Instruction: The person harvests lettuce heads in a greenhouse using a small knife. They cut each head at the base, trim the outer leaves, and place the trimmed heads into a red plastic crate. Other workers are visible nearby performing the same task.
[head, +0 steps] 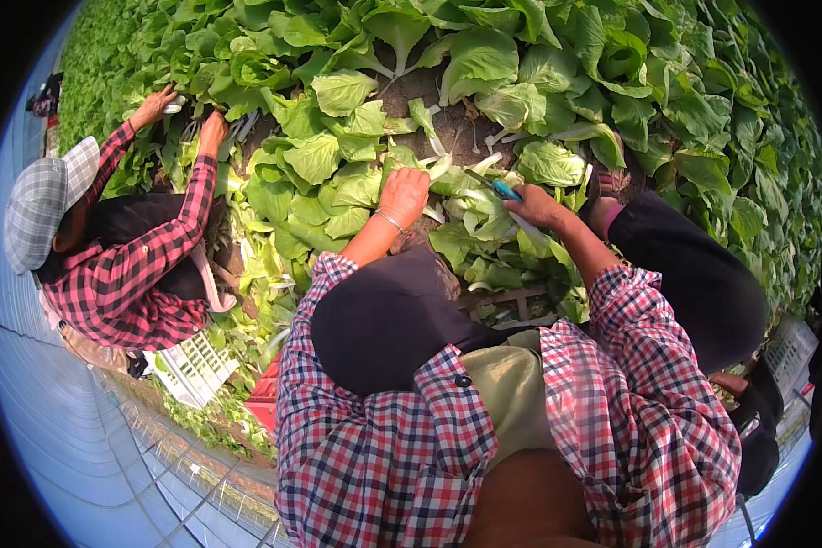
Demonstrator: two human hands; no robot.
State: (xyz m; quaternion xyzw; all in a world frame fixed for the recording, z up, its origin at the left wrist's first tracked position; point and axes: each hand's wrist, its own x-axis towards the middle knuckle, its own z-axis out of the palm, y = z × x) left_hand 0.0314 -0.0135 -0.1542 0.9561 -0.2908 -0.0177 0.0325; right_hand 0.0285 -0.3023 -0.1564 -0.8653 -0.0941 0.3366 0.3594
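Observation:
My left hand (405,197), a bracelet at its wrist, is closed around a leafy green plant (401,159). A pale stalk (440,166) sticks out to the right of its fingers. In my right hand (536,207) is a small knife with a teal handle (506,190). Its dark blade (478,177) points up and left, toward the stalk but apart from my left hand. Cut leafy greens (476,218) lie beneath the knife. More loose leaves (315,161) are heaped to the left of my left hand, and bare soil (407,96) shows beyond.
Dense standing greens (699,103) fill the far side and right. On the left, a co-worker in a checked shirt (144,274) crouches with both hands among plants. A white crate (195,368) and red crate (265,394) stand behind. Another person's dark clothing (760,425) shows at right.

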